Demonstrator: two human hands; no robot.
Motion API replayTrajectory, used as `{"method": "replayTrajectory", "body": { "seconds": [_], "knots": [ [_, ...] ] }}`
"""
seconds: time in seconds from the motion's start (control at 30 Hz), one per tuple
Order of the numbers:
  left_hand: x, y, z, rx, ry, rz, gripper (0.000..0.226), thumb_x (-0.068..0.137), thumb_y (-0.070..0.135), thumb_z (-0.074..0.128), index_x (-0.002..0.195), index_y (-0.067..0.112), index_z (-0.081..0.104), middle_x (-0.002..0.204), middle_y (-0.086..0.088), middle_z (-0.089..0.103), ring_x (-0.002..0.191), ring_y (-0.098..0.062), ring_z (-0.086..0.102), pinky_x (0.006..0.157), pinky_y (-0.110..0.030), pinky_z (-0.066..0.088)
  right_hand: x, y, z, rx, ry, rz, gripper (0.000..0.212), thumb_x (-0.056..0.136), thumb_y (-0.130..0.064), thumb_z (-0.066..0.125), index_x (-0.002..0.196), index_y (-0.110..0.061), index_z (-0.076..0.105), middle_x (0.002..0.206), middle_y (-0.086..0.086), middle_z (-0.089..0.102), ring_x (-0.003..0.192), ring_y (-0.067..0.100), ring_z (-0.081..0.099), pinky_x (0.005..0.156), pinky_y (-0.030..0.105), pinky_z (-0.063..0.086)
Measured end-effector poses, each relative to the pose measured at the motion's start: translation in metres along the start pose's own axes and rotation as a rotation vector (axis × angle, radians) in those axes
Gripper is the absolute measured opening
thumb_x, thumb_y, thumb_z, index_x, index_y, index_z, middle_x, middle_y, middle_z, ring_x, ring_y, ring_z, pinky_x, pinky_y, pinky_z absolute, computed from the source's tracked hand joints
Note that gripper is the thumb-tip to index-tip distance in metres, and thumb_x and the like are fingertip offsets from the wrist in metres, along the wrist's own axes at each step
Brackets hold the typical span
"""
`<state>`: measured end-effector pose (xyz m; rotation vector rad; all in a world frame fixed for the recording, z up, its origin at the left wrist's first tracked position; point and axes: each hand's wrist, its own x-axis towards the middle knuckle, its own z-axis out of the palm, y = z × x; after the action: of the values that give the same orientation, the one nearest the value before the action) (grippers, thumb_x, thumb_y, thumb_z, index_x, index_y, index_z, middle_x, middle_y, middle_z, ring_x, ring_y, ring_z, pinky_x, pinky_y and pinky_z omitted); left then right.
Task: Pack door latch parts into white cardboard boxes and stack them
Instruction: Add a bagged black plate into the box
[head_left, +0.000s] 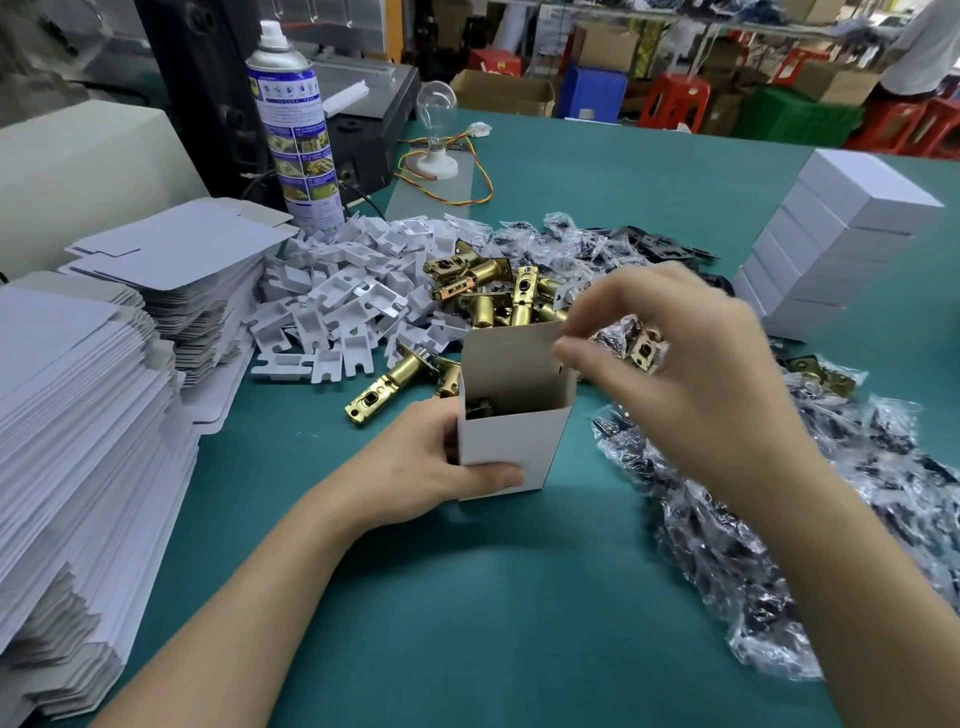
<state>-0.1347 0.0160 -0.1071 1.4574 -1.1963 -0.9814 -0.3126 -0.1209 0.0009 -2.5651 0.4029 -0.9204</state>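
Left hand (431, 462): forearm comes in from lower left and lies low over the green table (467, 597). The hand grips the open white box (511, 441) from its left side, thumb laid across the front face near the bottom and fingers behind. The box stands upright on the table at centre, top open and rear flap up. One dark brass latch part (480, 408) sits inside, low against the left wall.

Right hand (675, 358): forearm enters from lower right and the wrist is raised above the box. The fingers are curled, with thumb and forefinger tips drawn together at the top right corner of the rear flap. The view is blurred here, so I cannot tell whether they pinch the flap or a small part.

The hands are apart, one on each side of the box.

Loose brass latches (493, 291) lie just behind the box. A stack of closed white boxes (831, 244) stands at the right, well apart.

Writing: the spray can (296, 130) at rear left has a printed blue label with picture panels, but its text is too small to read.
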Motion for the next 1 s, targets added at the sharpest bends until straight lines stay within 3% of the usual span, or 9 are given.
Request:
{"method": "replayTrajectory", "body": {
  "seconds": [0.07, 0.13, 0.23, 0.33, 0.47, 0.7, 0.8, 0.93, 1.0],
  "knots": [
    [0.000, 0.001, 0.000, 0.004, -0.001, 0.009, 0.027, 0.086, 0.023, 0.083, 0.110, 0.027, 0.072, 0.108, 0.002, 0.074, 0.098, -0.008, 0.068, 0.086, -0.025, 0.057, 0.004, 0.012, -0.009, 0.009, 0.058, 0.086, 0.007, 0.088, -0.028, 0.078, 0.091, -0.025, 0.073, 0.091, -0.023, 0.067, 0.095, 0.002, 0.061, 0.086, 0.022, 0.046],
    [0.000, 0.001, 0.001, -0.002, 0.003, 0.005, 0.025, 0.085, 0.025, 0.082, 0.109, 0.028, 0.073, 0.108, 0.001, 0.074, 0.098, -0.008, 0.068, 0.087, -0.026, 0.056, 0.008, 0.028, -0.016, -0.043, 0.052, 0.175, 0.006, 0.089, -0.033, 0.077, 0.089, -0.030, 0.072, 0.089, -0.026, 0.064, 0.093, 0.002, 0.061, 0.081, 0.026, 0.046],
    [0.000, 0.000, 0.001, -0.012, 0.012, 0.003, 0.025, 0.084, 0.026, 0.082, 0.107, 0.029, 0.073, 0.110, -0.002, 0.074, 0.099, -0.009, 0.068, 0.088, -0.027, 0.056, 0.011, 0.053, -0.021, -0.239, -0.132, 0.307, 0.016, 0.094, -0.043, 0.068, 0.093, -0.029, 0.076, 0.089, -0.021, 0.068, 0.085, 0.004, 0.060, 0.080, 0.032, 0.046],
    [0.000, 0.001, 0.001, -0.020, 0.012, 0.001, 0.027, 0.084, 0.025, 0.083, 0.108, 0.029, 0.073, 0.111, -0.003, 0.074, 0.101, -0.011, 0.069, 0.089, -0.028, 0.057, 0.005, 0.066, -0.020, -0.437, -0.357, 0.377, 0.022, 0.092, -0.051, 0.069, 0.099, -0.032, 0.078, 0.098, -0.014, 0.072, 0.099, 0.013, 0.061, 0.089, 0.040, 0.052],
    [0.000, 0.002, 0.001, -0.013, 0.008, 0.004, 0.028, 0.084, 0.024, 0.083, 0.109, 0.028, 0.073, 0.112, -0.004, 0.074, 0.102, -0.011, 0.069, 0.090, -0.029, 0.057, -0.005, 0.070, -0.011, -0.621, -0.529, 0.317, 0.033, 0.086, -0.061, 0.070, 0.112, -0.040, 0.073, 0.110, -0.007, 0.060, 0.113, 0.019, 0.046, 0.092, 0.041, 0.046],
    [0.000, 0.001, 0.001, -0.017, 0.002, 0.014, 0.028, 0.085, 0.025, 0.083, 0.111, 0.028, 0.072, 0.114, -0.003, 0.074, 0.110, -0.027, 0.068, 0.094, -0.036, 0.057, -0.010, 0.069, 0.008, -0.764, -0.557, 0.161, 0.042, 0.090, -0.059, 0.068, 0.130, -0.048, 0.065, 0.103, -0.008, 0.037, 0.108, 0.018, 0.034, 0.084, 0.035, 0.033],
    [0.000, 0.001, 0.001, -0.024, 0.003, 0.017, 0.030, 0.085, 0.025, 0.083, 0.112, 0.028, 0.072, 0.115, -0.003, 0.074, 0.111, -0.027, 0.068, 0.094, -0.035, 0.057, -0.011, 0.068, 0.020, -0.823, -0.629, 0.104, 0.043, 0.093, -0.053, 0.068, 0.135, -0.043, 0.063, 0.108, -0.005, 0.041, 0.108, 0.019, 0.035, 0.081, 0.033, 0.029],
    [0.000, 0.000, 0.001, -0.033, 0.007, 0.020, 0.030, 0.084, 0.025, 0.083, 0.112, 0.029, 0.073, 0.116, -0.003, 0.075, 0.112, -0.026, 0.069, 0.095, -0.035, 0.057, -0.007, 0.068, 0.025, -0.836, -0.655, 0.071, 0.032, 0.096, -0.049, 0.066, 0.126, -0.036, 0.066, 0.115, -0.002, 0.049, 0.114, 0.023, 0.042, 0.091, 0.035, 0.040],
    [0.000, 0.000, 0.001, -0.040, 0.005, 0.019, 0.030, 0.084, 0.023, 0.083, 0.113, 0.029, 0.073, 0.115, -0.002, 0.075, 0.109, -0.021, 0.071, 0.094, -0.031, 0.058, -0.002, 0.067, 0.026, -0.804, -0.642, 0.059, 0.026, 0.097, -0.047, 0.064, 0.120, -0.035, 0.067, 0.115, -0.002, 0.051, 0.114, 0.022, 0.044, 0.089, 0.034, 0.040]
  ]
}}
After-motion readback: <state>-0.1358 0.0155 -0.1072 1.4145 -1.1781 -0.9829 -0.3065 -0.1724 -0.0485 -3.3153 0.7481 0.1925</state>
